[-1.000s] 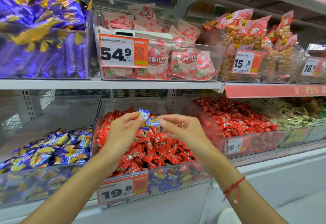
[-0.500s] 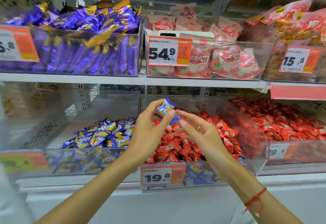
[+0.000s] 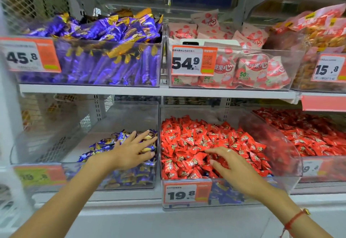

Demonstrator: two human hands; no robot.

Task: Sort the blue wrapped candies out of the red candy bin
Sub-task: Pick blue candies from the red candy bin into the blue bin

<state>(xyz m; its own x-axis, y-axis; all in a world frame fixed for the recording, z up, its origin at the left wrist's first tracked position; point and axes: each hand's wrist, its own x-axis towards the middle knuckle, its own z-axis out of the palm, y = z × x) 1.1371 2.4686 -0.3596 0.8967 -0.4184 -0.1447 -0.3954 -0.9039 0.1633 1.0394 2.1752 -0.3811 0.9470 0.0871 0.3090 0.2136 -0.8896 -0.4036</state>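
Your open left hand (image 3: 131, 149) spreads over blue foil-wrapped candies (image 3: 104, 145) in their clear plastic bin (image 3: 56, 174), apparently dropping strays, while your right hand (image 3: 230, 166), fingers (image 3: 212, 151) loosely open, probes the red foil-wrapped candies (image 3: 189, 144) beneath for more.

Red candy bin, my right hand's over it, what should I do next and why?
Probably dig your right hand down toward the front of the red candy bin: blue wrapped candies show through its clear front under the red candies, while your left hand is spread open over the blue candy bin.

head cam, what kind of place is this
Most likely a shop's candy aisle: clear bins of wrapped sweets on shelves, with orange price tags such as 19.8 and 54.9 clipped on.
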